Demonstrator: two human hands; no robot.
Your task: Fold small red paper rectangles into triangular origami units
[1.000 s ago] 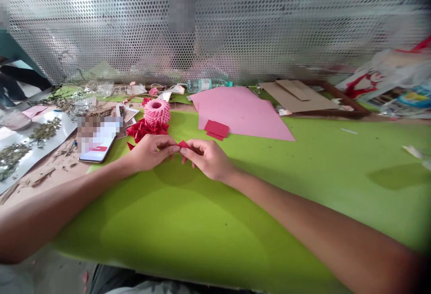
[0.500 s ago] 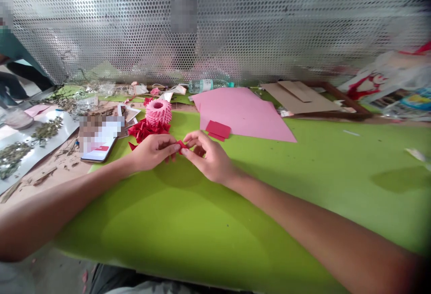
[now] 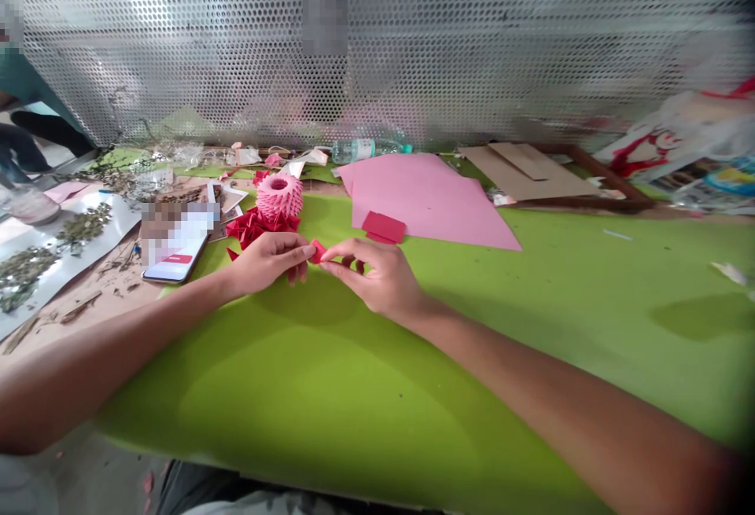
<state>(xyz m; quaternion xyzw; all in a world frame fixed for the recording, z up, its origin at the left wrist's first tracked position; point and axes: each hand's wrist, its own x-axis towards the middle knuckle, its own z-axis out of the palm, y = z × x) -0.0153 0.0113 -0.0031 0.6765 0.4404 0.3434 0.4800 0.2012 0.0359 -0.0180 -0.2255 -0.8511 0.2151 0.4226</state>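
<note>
My left hand [image 3: 268,261] and my right hand [image 3: 377,275] meet over the green sheet [image 3: 413,358], both pinching a small folded red paper piece [image 3: 317,251] between fingertips. Just beyond my left hand lies a heap of folded red paper pieces [image 3: 253,226], with a pink ring built of folded paper units [image 3: 279,194] standing on it. A short stack of red paper rectangles [image 3: 383,227] lies on a large pink sheet [image 3: 421,196] behind my right hand.
A phone [image 3: 175,251] lies left of my left hand. Dried plant bits on white sheets [image 3: 53,244] fill the far left. A plastic bottle [image 3: 366,149] lies by the perforated metal screen [image 3: 413,43]. Cardboard pieces [image 3: 524,169] and bags [image 3: 684,141] sit at the right.
My right hand has turned and its fingers have reworked the red piece, now pinched more from the right. My left hand has stayed nearly in place.
</note>
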